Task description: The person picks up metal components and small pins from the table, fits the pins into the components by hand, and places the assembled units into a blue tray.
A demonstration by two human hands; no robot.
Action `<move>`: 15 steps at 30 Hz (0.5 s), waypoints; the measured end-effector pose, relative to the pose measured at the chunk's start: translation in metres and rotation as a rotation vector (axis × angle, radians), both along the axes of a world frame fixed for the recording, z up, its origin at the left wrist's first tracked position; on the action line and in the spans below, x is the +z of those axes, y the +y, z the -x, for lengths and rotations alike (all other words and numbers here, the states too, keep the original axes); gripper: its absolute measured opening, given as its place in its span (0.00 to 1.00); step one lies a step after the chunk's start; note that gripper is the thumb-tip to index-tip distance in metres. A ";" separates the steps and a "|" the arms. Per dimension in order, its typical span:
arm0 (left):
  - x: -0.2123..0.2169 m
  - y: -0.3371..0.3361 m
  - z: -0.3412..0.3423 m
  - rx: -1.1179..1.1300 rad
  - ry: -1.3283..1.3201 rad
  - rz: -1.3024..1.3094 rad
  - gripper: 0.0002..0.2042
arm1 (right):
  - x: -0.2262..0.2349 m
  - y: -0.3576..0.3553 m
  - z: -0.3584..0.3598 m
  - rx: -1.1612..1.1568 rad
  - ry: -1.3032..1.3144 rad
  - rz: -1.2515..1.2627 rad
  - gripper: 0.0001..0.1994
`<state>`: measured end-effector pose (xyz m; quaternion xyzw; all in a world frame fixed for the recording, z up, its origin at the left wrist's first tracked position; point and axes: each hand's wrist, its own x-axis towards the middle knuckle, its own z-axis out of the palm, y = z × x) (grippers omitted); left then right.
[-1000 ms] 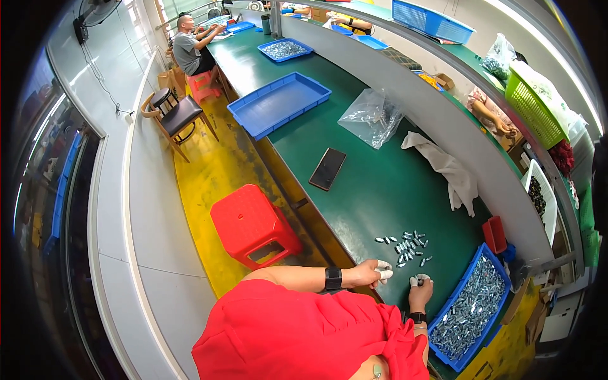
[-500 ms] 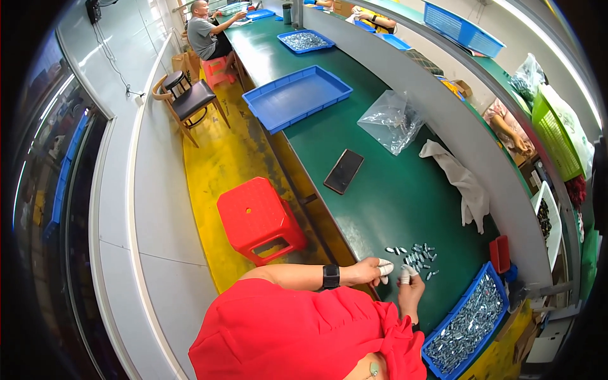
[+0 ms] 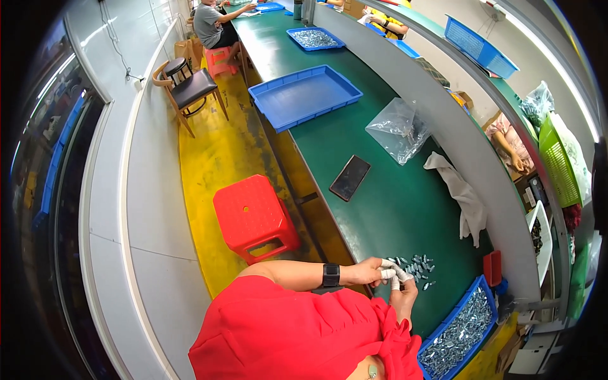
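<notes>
Though loose, silvery pieces (image 3: 417, 268) beside the fingers (image 3: 402, 274).

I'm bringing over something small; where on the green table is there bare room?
The table is bare between the phone, the white cloth and the loose pieces; another patch lies between the phone, the wide blue tray and the clear bag. The near end is crowded: left hand, right hand, pieces and filled blue tray.

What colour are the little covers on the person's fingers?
The finger covers are white, best seen in the head view.
</notes>
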<state>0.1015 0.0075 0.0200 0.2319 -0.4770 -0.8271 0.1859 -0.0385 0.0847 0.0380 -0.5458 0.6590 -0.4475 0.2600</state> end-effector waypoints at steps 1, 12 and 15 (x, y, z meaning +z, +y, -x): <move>0.001 0.005 0.002 -0.017 -0.018 0.041 0.15 | -0.001 0.005 0.004 0.004 0.004 0.003 0.09; -0.021 0.099 0.044 0.071 0.048 -0.004 0.23 | -0.020 0.094 0.051 0.009 -0.386 -0.130 0.05; -0.014 0.110 0.042 0.080 0.042 0.027 0.23 | -0.023 0.100 0.053 0.027 -0.422 -0.147 0.04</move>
